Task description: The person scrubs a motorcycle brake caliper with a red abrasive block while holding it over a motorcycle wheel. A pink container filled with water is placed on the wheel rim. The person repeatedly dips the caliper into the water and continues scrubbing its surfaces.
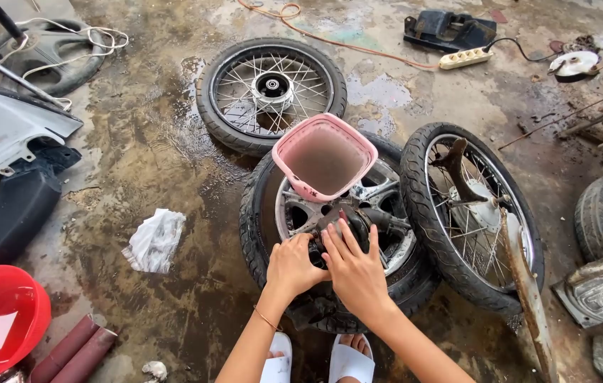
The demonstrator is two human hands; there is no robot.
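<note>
Both hands work at the middle of a cast wheel [337, 234] lying flat on the wet concrete floor [152, 156]: the left hand [293, 266] is curled around a dark, greasy hub part [347, 216], and the right hand [355, 269] lies over it with fingers spread. A pink square tub [325, 157] of murky water sits on the wheel's far rim. A rusty spoked wheel [468, 213] leans just beside it; another spoked wheel [271, 92] lies beyond. A crumpled white rag [154, 241] lies to the left.

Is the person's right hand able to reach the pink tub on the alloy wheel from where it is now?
Probably yes. The right hand rests on the dark hub part of the alloy wheel, and the pink tub sits just beyond it. Nothing lies between them, and the left hand stays off to the side.
</note>
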